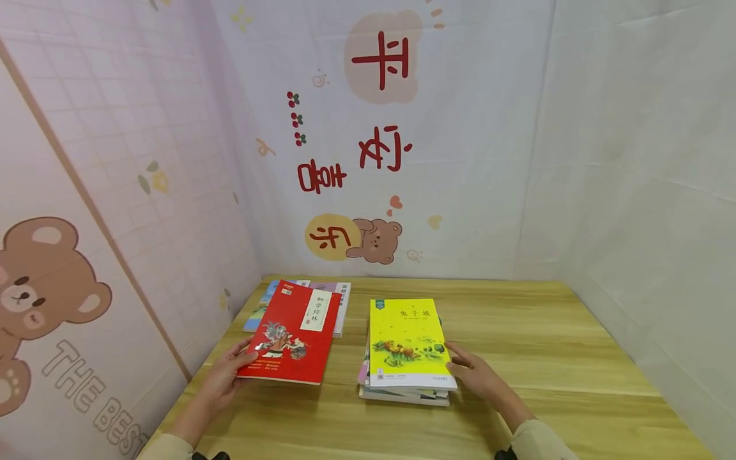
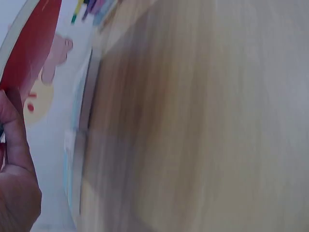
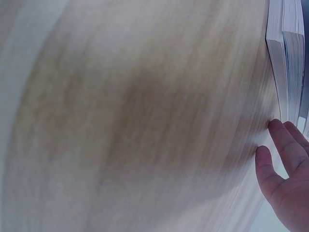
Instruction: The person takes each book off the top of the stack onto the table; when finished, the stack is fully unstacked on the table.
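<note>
A red book with a white title panel is held by its lower left edge in my left hand. In the left wrist view the same red book is raised above the table, with the thumb and fingers of the left hand pinching its edge. My right hand rests beside a stack of books topped by a yellow book. Its fingers are extended along the stack's right side, and the right wrist view shows the right hand near the page edges.
Behind the red book, two books lie side by side on the table: a blue one and a purple-and-white one. The wood-grain table meets fabric-covered walls at the back and sides.
</note>
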### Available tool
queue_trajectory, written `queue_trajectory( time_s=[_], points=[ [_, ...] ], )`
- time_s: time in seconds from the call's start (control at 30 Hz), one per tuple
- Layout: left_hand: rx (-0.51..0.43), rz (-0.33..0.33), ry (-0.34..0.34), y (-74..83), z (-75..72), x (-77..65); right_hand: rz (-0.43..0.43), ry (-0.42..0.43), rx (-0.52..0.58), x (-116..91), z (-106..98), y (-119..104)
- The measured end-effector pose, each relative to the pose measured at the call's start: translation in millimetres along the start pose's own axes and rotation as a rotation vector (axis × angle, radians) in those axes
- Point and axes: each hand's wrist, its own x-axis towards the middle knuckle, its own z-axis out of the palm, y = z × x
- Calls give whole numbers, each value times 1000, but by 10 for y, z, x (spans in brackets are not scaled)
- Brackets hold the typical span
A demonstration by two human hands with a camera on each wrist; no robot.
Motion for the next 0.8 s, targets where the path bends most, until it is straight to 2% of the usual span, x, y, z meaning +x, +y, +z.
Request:
queue_trajectory(
  time_s=[0.07, 0.13, 0.3, 0.4, 0.53, 0.67, 0.8],
  points=[
    [10, -16, -10, 4, -132, -36, -4, 2, 4, -2, 3, 17],
    [17, -30, 9, 0, -259, -84, -9, -1, 9, -5, 6, 32],
    [10, -73, 14, -46, -658, -237, -10, -2, 4, -7, 13, 18],
    [1, -103, -8, -81, -895, -331, -21, -10, 9, -15, 13, 10],
    [27, -148, -30, -124, -1135, -450, -33, -19, 10, -25, 5, 4],
    [37, -197, -31, -180, -1255, -516, -28, -18, -4, -28, -5, -2],
    [94, -214, 29, -212, -1194, -454, -27, -18, -5, -47, -22, 13]
  ],
)
